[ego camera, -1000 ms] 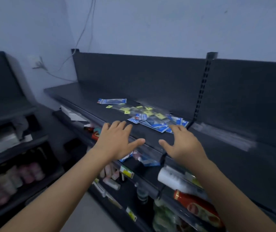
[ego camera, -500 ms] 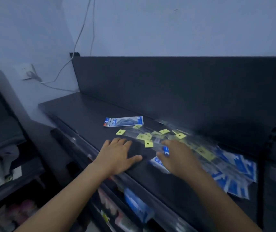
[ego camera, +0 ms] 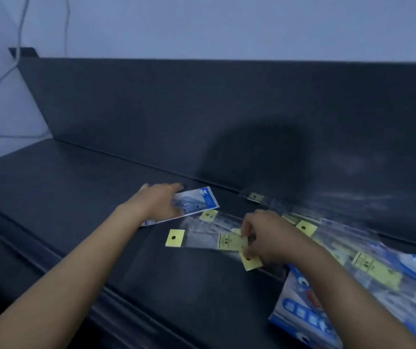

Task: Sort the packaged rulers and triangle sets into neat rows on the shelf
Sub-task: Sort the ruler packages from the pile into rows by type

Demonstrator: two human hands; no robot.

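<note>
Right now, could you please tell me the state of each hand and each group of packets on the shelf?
left hand: fingers straight, resting on the blue packet.
blue packet: flat on the shelf, partly under the hand.
right hand: fingers curled, pinching a yellow label.
clear ruler packet: flat, held at its label.
pile of packets: overlapping, unsorted.

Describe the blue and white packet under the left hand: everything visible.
The blue and white packet is a flat, long, glossy rectangle, blue-ended with a white logo and greyish print. It lies flat and slanted on the dark shelf near the back panel, left of the clear ruler packets. The left hand rests on its middle, fingers fairly straight; its lower-left end shows past the wrist.
</note>
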